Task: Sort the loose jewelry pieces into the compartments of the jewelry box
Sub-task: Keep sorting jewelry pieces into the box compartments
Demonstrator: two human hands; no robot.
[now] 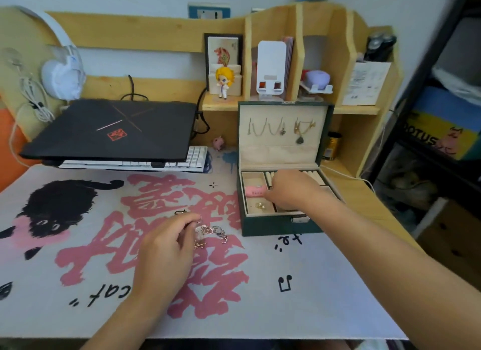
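A dark green jewelry box (276,226) stands open on the desk mat, with necklaces (273,129) hanging inside its raised lid. My right hand (291,190) reaches into the middle of the box's cream compartments, fingers curled down; what they hold is hidden. A pink piece (256,190) lies in the left compartment and small gold earrings (260,206) lie in the one in front of it. My left hand (169,243) rests over the loose jewelry pile (213,232) on the mat, fingertips pinching a small piece at the pile's left edge.
A closed black laptop (114,131) sits on a white keyboard (192,158) at the back left. White headphones (62,73) hang on the wooden shelf. A figurine (223,80), a phone stand (270,68) and a small can (331,146) stand near the box. The printed mat (312,284) covers the desk.
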